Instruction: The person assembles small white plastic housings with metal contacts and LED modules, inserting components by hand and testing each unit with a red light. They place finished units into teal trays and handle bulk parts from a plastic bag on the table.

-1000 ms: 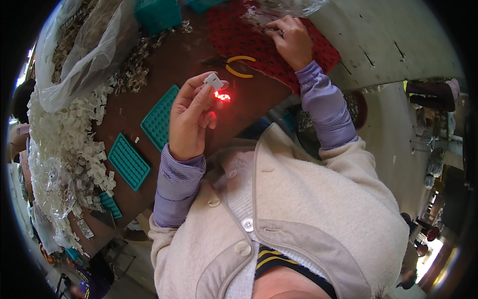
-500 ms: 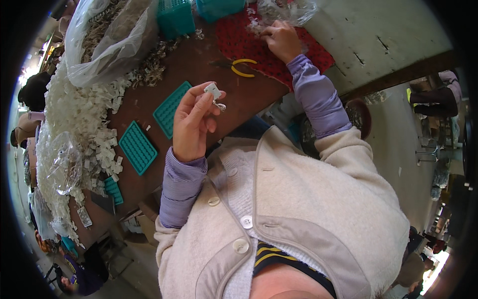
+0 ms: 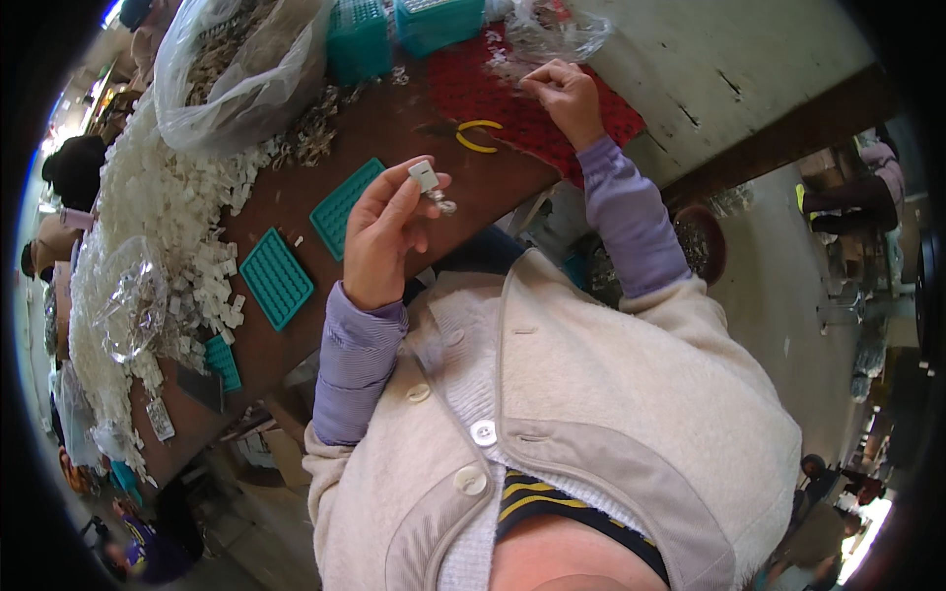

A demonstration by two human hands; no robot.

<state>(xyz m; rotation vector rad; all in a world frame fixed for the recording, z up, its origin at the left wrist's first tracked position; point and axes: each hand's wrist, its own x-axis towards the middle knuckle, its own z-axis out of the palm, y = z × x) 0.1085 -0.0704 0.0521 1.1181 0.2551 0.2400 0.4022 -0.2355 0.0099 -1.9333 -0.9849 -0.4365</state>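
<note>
My left hand (image 3: 382, 241) is raised over the front of the brown table, thumb and fingers closed on a small white square plastic piece (image 3: 424, 177). A small silvery metal clasp (image 3: 443, 204) hangs just below that piece, by the fingers. Farther off to the right, my right hand (image 3: 574, 100) is above a red patterned cloth (image 3: 616, 113), its thumb and index finger pinched together. Whatever lies between those fingertips is too small to make out. Small whitish bits and a clear plastic bag (image 3: 562, 37) lie just beyond it.
Yellow-handled pliers (image 3: 479, 136) lie beside the cloth. Two teal ridged trays (image 3: 277, 280) are left of my left hand. A heap of white pieces (image 3: 163, 192) and a plastic bag of metal parts (image 3: 236, 113) fill the left side. Teal baskets (image 3: 439, 25) stand at the back.
My right hand has drawn back slightly from the whitish bits and the clear bag, its fingers now pinched. The left hand keeps its hold on the white piece. The view has shifted a little.
</note>
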